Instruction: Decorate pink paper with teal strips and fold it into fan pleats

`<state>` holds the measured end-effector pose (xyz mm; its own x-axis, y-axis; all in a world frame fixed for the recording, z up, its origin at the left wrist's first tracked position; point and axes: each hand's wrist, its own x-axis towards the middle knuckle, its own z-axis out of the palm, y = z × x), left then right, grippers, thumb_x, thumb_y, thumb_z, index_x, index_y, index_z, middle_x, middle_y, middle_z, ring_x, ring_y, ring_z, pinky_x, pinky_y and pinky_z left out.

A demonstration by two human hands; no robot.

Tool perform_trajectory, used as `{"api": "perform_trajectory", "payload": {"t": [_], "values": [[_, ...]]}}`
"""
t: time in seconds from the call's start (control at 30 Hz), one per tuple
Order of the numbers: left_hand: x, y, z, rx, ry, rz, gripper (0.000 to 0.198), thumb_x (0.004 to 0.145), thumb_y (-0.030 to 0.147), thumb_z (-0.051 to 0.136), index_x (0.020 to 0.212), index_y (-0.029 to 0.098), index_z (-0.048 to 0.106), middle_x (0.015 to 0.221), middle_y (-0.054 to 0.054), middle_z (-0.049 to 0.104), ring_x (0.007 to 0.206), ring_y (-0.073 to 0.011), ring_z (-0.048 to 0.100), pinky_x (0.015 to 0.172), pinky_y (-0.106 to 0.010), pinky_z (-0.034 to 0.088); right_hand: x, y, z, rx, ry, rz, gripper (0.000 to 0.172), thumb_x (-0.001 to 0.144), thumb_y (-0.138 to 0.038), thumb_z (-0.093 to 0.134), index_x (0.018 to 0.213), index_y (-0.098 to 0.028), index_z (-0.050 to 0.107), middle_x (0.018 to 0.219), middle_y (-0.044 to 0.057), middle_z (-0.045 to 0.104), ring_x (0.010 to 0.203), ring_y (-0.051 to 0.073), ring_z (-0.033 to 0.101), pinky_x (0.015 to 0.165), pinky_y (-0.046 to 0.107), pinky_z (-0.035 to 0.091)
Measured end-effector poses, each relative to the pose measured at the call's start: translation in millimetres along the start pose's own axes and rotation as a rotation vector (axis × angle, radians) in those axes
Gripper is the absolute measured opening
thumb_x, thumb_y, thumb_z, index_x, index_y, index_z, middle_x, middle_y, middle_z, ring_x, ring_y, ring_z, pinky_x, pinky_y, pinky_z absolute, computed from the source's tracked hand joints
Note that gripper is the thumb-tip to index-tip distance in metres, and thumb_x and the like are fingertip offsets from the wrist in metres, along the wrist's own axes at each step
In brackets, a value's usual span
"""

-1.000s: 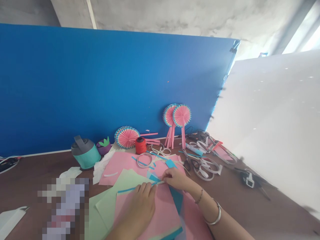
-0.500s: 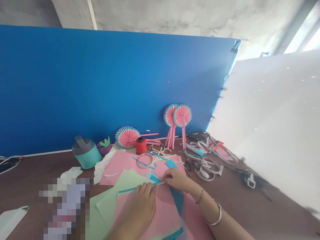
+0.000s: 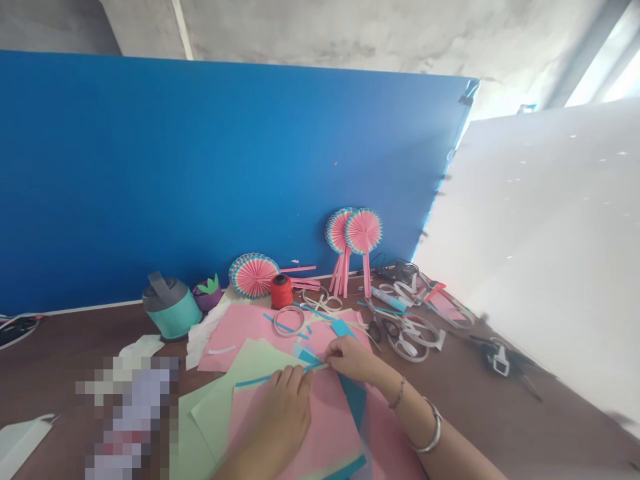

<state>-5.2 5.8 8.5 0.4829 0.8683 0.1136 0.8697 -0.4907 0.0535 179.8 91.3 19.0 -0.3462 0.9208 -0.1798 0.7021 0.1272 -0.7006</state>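
My left hand [image 3: 283,412] lies flat on a pink paper sheet [image 3: 320,433], its fingers stretched toward the sheet's top edge. Along that edge runs a thin blue paper strip [image 3: 253,381]. My right hand [image 3: 353,359] pinches the right end of the strip with closed fingers; bracelets circle its wrist. Light green sheets [image 3: 220,407] lie under the pink one, with blue paper showing at its right side.
Behind on the brown table [image 3: 500,413] are pink paper fans [image 3: 253,275], two more fans [image 3: 356,232] leaning on the blue board, a red thread spool [image 3: 281,291], a teal container [image 3: 169,307], tape rings [image 3: 290,320], scissors [image 3: 376,327]. A white board [image 3: 550,253] stands at the right.
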Motion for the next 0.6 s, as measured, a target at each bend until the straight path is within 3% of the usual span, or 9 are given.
{"api": "perform_trajectory", "payload": {"t": [0.37, 0.6], "values": [[-0.5, 0.1, 0.6, -0.005, -0.002, -0.005, 0.041, 0.086, 0.011, 0.035, 0.124, 0.018, 0.050, 0.104, -0.008, 0.055, 0.092, -0.0235, 0.049, 0.084, -0.041, 0.040, 5.6, 10.0, 3.5, 0.000, 0.002, -0.063, 0.025, 0.066, -0.011, 0.049, 0.071, -0.016, 0.074, 0.070, 0.002, 0.071, 0.065, 0.015, 0.061, 0.057, 0.021, 0.042], [-0.4, -0.2, 1.6, -0.002, 0.001, 0.002, 0.041, 0.087, 0.011, 0.035, 0.124, 0.018, 0.051, 0.103, -0.008, 0.055, 0.093, -0.0241, 0.049, 0.084, -0.042, 0.040, 1.9, 2.1, -0.1, -0.009, -0.007, -0.005, 0.025, 0.065, -0.011, 0.050, 0.072, -0.016, 0.074, 0.068, 0.001, 0.071, 0.062, 0.014, 0.059, 0.055, 0.020, 0.040]]}}
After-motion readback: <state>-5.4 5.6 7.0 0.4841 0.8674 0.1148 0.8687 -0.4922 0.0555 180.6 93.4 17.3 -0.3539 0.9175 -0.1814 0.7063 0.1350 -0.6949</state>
